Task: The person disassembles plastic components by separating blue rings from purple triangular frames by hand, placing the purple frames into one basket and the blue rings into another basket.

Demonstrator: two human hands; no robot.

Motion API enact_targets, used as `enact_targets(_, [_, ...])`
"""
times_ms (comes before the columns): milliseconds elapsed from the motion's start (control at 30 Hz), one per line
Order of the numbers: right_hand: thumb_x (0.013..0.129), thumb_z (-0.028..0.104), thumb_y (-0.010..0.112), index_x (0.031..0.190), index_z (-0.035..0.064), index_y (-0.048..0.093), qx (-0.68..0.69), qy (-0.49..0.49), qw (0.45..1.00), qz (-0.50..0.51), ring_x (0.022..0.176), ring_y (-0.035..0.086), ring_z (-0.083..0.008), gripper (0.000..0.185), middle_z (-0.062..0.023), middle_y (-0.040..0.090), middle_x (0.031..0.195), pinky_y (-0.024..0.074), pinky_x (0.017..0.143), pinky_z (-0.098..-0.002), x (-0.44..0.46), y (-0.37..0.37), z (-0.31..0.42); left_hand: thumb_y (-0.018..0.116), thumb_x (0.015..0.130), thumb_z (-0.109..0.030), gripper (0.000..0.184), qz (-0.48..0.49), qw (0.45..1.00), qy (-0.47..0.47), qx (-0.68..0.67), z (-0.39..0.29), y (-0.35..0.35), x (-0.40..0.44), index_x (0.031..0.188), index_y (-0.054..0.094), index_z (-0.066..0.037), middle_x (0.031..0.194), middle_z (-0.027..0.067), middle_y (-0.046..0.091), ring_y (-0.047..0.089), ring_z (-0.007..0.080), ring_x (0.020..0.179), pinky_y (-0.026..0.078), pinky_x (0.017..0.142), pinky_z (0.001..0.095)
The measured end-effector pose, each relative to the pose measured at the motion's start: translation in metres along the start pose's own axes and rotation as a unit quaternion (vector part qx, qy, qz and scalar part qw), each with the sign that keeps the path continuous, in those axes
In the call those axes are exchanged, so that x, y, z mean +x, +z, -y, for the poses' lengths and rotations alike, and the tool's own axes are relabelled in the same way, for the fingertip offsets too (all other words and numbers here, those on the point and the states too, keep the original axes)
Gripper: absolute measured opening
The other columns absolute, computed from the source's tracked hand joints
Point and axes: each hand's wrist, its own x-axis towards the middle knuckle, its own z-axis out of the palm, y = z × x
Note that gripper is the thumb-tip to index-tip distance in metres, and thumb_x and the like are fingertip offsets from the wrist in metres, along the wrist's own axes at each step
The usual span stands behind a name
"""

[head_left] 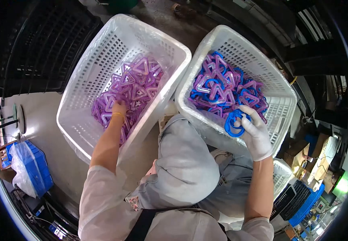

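The purple triangles lie in the left basket, right at the left hand, whose grip I cannot tell with its fingertips hidden, while the right hand pinches blue rings over the right basket.

Left white basket, purple triangles inside, right white basket, mixed purple-and-blue pieces

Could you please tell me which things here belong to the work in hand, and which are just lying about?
In the work:
- left hand, in the purple triangles
- left basket
- gloved right hand, holding blue rings
- right basket, with purple and blue pieces

Apparently just lying about:
- black crate
- blue crate
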Motion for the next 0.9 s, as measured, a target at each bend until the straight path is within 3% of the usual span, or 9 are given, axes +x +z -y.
enact_targets(100, [0.089,0.01,0.066,0.125,-0.0003,0.054,-0.046,-0.034,0.998,-0.002,0.094,0.057,-0.0127,0.039,-0.003,0.055,0.1,0.0468,0.083,-0.0268,-0.009,0.012,0.009,0.055,0.098,-0.026,0.032,-0.174,0.935,0.11,-0.289,-0.073,-0.059,-0.031,0.112,0.059,0.001,0.09,0.0111,0.066,0.058,0.0154,0.076,0.048,0.068,0.0323])
enact_targets(167, [0.089,0.006,0.065,0.119,0.0028,0.059,-0.057,-0.056,0.997,-0.011,0.093,0.055,-0.0094,0.031,-0.0009,0.056,0.099,0.0462,0.082,-0.0246,-0.018,0.025,0.014,0.053,0.1,-0.026,0.029,-0.149,0.919,0.204,-0.303,-0.169,-0.119,-0.099,0.111,0.06,0.0,0.092,0.0087,0.066,0.057,0.0139,0.075,0.047,0.066,0.0328])
enact_targets(267, [0.089,0.002,0.063,0.116,0.0027,0.061,-0.159,-0.131,0.978,0.018,0.091,0.054,-0.008,0.028,-0.0002,0.057,0.097,0.0457,0.082,-0.0235,-0.029,0.041,0.02,0.053,0.1,-0.025,0.025,0.022,0.936,0.28,-0.212,-0.226,-0.133,-0.158,0.107,0.059,-0.002,0.088,0.0077,0.065,0.058,0.0129,0.068,0.046,0.059,0.0288])
enact_targets(300, [0.09,0.001,0.062,0.114,0.0019,0.062,-0.169,-0.153,0.974,0.017,0.09,0.053,-0.0071,0.023,0.0003,0.057,0.097,0.0456,0.083,-0.0231,-0.034,0.048,0.022,0.053,0.1,-0.024,0.025,0.124,0.898,0.24,-0.347,-0.271,-0.139,-0.202,0.107,0.058,-0.002,0.086,0.009,0.064,0.06,0.0135,0.067,0.047,0.059,0.0284])
enact_targets(400, [0.088,0.0,0.063,0.109,0.0012,0.063,-0.183,-0.212,0.96,0.012,0.089,0.06,-0.0117,0.021,-0.0044,0.061,0.097,0.0488,0.081,-0.0265,-0.041,0.054,0.02,0.056,0.098,-0.025,0.026,0.286,0.845,0.285,-0.352,-0.311,-0.123,-0.25,0.112,0.059,-0.003,0.081,0.004,0.061,0.061,0.0114,0.065,0.046,0.056,0.0268])
enact_targets(600, [0.083,0.003,0.066,0.1,0.0021,0.066,-0.403,-0.415,0.806,-0.124,0.088,0.065,-0.0231,0.016,-0.012,0.067,0.095,0.0501,0.08,-0.0322,-0.052,0.013,0.039,0.062,0.095,-0.021,0.022,0.24,0.824,0.323,-0.398,-0.333,-0.088,-0.29,0.11,0.06,-0.004,0.087,0.0063,0.065,0.062,0.0115,0.064,0.051,0.058,0.0273])
enact_targets(700, [0.083,0.003,0.066,0.097,-0.0004,0.067,-0.305,-0.334,0.83,-0.327,0.084,0.063,-0.0178,0.014,-0.0104,0.067,0.092,0.049,0.078,-0.0289,-0.132,-0.057,0.079,0.062,0.095,-0.028,0.026,0.288,0.868,0.213,-0.344,-0.341,-0.112,-0.305,0.107,0.061,-0.004,0.086,0.0015,0.064,0.061,0.0088,0.071,0.047,0.055,0.023])
enact_targets(800, [0.084,0.005,0.065,0.096,-0.0031,0.065,-0.471,-0.257,0.724,-0.433,0.081,0.061,-0.0135,0.014,-0.0089,0.066,0.087,0.0482,0.077,-0.0267,-0.236,-0.14,0.058,0.06,0.097,-0.024,0.024,0.317,0.854,0.261,-0.319,-0.345,-0.118,-0.313,0.108,0.06,-0.004,0.093,0.0024,0.064,0.057,0.0074,0.068,0.048,0.056,0.0227])
enact_targets(900, [0.086,0.006,0.064,0.094,-0.0027,0.066,-0.453,-0.124,0.743,-0.476,0.078,0.061,-0.0126,0.012,-0.0085,0.066,0.084,0.0483,0.075,-0.0271,-0.34,-0.201,-0.012,0.057,0.099,-0.023,0.023,0.351,0.837,0.292,-0.303,-0.354,-0.116,-0.32,0.11,0.06,-0.004,0.093,0.003,0.064,0.056,0.008,0.065,0.045,0.057,0.0223])
